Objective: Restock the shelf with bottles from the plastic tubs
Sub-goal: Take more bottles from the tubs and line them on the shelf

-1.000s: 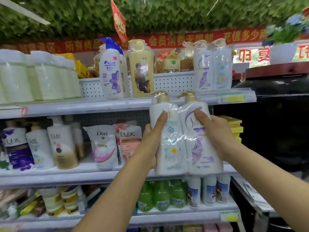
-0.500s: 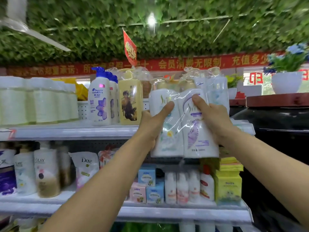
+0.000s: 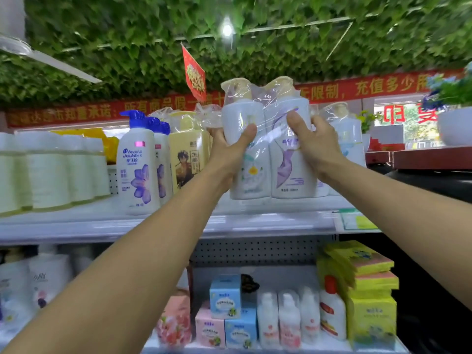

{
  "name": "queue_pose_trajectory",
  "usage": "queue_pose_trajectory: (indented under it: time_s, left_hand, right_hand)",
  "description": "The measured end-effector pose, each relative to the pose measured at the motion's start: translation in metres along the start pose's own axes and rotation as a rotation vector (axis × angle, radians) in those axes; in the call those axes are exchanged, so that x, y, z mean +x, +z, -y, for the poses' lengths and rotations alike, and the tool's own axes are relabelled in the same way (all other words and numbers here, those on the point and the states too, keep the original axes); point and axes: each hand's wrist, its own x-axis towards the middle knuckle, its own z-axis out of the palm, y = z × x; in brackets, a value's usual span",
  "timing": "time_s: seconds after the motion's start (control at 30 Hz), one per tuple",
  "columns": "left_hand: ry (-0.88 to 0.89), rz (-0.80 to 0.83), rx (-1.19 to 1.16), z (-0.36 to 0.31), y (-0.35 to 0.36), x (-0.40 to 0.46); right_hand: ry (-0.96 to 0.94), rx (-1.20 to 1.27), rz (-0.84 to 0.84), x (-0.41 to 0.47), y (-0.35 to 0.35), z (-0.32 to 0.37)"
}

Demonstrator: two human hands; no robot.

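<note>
Ceiling (image 3: 281,34) is the biggest surface: dense green fake leaves, one small round lamp. Under it a red banner (image 3: 370,86) with yellow characters runs along the wall. Shelving is white sheet metal with a perforated back panel; the top shelf (image 3: 255,223) has a flat, glossy front lip. On its left end stand rolls in pale wrap (image 3: 48,172), soft cylinders packed tight. Beside them, a white Head & Shoulders pump bottle (image 3: 139,169) with blue pump and purple flower print, more like it behind, then a squarish yellow bottle (image 3: 187,159) with a cartoon figure, shrink-wrapped. Lower shelf (image 3: 281,344) holds small blue and pink cartons, little white bottles with red caps, and yellow sponge packs at the right end. Twin pack (image 3: 270,149): two smooth white pump bottles, beige caps, bound side by side in crinkly clear film, upright, held just above the top shelf's right half, in front of similar wrapped bottles (image 3: 350,139). Whether its base touches the shelf, can't tell. Left hand (image 3: 229,152) wraps the pack's left side, thumb pressed flat on the front. Right hand (image 3: 314,141) clamps the right side, fingers on the front of the purple-labelled bottle. Both arms bare and extended.
</note>
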Motion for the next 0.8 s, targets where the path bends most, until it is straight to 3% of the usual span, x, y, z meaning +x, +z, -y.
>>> queue_pose_trajectory:
  time_s: [0.27,0.5,0.67,0.8]
  left_hand:
    - [-0.003,0.023,0.007,0.033,0.000,0.017]
    - [-0.050,-0.015,-0.030,0.047,0.002,0.011]
    - [-0.087,0.076,0.221,0.062,0.000,0.002]
    - [-0.138,0.091,0.340,0.066,0.002,0.002]
  right_hand:
    - [0.048,-0.011,0.038,0.017,0.010,-0.034]
    - [0.056,-0.046,0.204,0.007,0.002,-0.043]
    - [0.006,-0.397,0.266,-0.024,-0.018,-0.062]
    - [0.076,-0.460,0.208,-0.021,-0.016,-0.068]
